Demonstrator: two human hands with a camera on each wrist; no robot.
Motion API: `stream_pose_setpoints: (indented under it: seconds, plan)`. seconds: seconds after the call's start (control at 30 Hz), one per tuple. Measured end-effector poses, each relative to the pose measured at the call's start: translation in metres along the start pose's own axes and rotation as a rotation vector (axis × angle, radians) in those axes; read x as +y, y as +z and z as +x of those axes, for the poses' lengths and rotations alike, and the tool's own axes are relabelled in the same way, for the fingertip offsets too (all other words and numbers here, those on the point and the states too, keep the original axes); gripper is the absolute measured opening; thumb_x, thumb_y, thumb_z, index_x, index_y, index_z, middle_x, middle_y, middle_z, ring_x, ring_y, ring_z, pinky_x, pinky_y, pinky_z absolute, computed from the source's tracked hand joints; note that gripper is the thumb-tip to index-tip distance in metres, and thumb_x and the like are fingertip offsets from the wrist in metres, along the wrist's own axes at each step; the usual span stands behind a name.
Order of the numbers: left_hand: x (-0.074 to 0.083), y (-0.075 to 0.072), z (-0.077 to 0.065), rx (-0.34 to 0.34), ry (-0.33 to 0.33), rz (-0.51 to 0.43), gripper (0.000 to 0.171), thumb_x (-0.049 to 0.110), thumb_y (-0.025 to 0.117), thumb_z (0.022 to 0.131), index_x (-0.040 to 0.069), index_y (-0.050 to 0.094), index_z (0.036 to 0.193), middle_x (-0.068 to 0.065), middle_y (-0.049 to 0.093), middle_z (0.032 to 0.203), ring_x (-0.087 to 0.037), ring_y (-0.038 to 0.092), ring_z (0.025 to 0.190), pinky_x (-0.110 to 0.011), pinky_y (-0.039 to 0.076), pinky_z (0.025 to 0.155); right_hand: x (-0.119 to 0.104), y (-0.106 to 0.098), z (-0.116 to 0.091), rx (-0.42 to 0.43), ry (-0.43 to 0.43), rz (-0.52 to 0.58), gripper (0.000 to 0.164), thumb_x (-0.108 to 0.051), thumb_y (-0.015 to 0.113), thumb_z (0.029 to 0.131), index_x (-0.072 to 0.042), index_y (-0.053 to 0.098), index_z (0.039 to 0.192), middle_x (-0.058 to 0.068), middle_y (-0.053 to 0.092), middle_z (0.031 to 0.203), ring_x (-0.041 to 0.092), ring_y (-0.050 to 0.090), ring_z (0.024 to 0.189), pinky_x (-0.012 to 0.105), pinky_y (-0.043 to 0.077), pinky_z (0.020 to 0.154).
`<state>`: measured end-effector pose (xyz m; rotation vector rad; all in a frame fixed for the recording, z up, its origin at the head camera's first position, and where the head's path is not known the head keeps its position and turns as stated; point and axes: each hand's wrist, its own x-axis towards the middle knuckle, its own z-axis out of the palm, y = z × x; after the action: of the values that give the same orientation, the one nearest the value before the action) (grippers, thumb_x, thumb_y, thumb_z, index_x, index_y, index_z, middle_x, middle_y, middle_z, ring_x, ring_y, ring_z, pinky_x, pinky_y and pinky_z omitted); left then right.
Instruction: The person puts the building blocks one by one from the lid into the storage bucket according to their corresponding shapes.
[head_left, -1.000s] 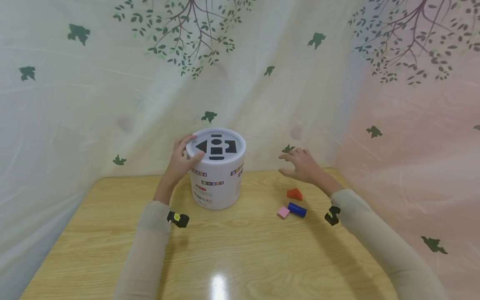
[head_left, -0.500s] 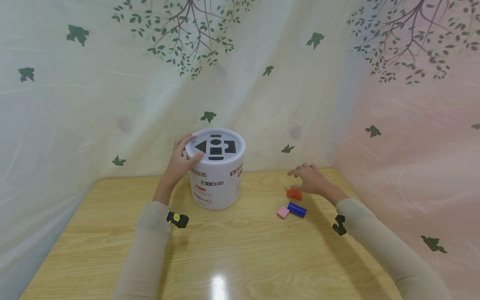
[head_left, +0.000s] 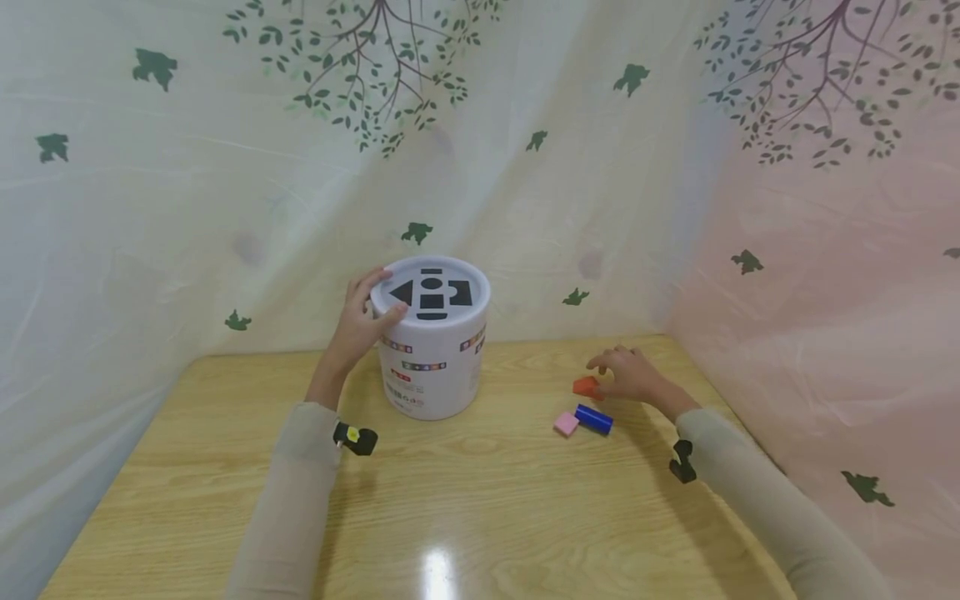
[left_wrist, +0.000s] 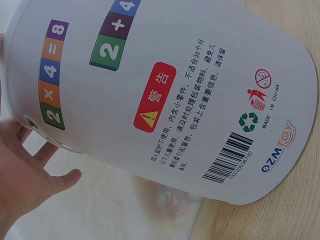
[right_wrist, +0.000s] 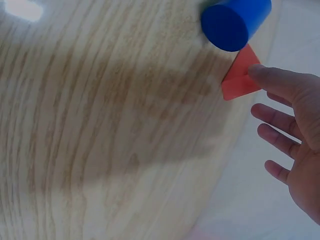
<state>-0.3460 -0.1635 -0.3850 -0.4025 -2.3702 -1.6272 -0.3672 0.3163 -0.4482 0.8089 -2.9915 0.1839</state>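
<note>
A white toy bucket (head_left: 431, 375) stands upright on the table, its lid (head_left: 472, 279) cut with black shape holes. My left hand (head_left: 360, 325) rests spread on the lid's left edge, thumb and fingertips on top. In the left wrist view, my left hand (left_wrist: 25, 175) lies beside the printed bucket wall (left_wrist: 100, 140). At the right, my right hand (head_left: 630, 377) reaches a red triangular block (head_left: 585, 386). Its thumb overlaps the block (right_wrist: 240, 80) in the right wrist view. The index fingertip is mostly hidden there; in the head view it appears just above the block.
A blue cylinder (head_left: 594, 419) and a pink square block (head_left: 566, 424) lie in front of the red block, touching or nearly so. The wooden table (head_left: 480, 500) meets a leaf-patterned curtain (head_left: 300, 208) at the back and right.
My right hand has come down and slightly right onto the red block, and its thumb now overlaps it. The left hand, the bucket and the other blocks have stayed in place.
</note>
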Motion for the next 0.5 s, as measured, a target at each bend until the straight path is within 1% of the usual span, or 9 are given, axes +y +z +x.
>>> stream_pose_setpoints:
  seconds: [0.17,0.33,0.5]
  plan:
    - [-0.002,-0.001,0.000,0.007,0.015,-0.002,0.075,0.033,0.066,0.095,0.023,0.031,0.160,-0.003,0.013,0.170,-0.034,0.016,0.156,-0.068,0.017,0.124,0.001,0.005,0.002,-0.005,0.003,0.036,0.046,-0.023,0.083,0.082,-0.001,0.070,0.121,0.014,0.073,0.102,0.036,0.058,0.101,0.063,0.041,0.090]
    - [-0.001,-0.002,-0.001,0.016,0.016,-0.004,0.074,0.036,0.067,0.095,0.024,0.033,0.159,-0.003,0.015,0.170,-0.033,0.017,0.155,-0.068,0.018,0.124,0.003,0.011,0.004,0.001,-0.003,0.035,0.042,-0.023,0.082,0.083,-0.002,0.072,0.118,0.011,0.073,0.101,0.033,0.058,0.099,0.061,0.043,0.089]
    - [-0.004,-0.001,0.000,0.021,0.022,0.002,0.074,0.038,0.067,0.095,0.025,0.034,0.159,-0.002,0.015,0.170,-0.033,0.017,0.155,-0.069,0.019,0.123,0.005,0.016,0.005,0.017,-0.008,0.025,0.034,-0.022,0.083,0.083,-0.003,0.074,0.110,0.008,0.075,0.098,0.030,0.059,0.096,0.057,0.044,0.086]
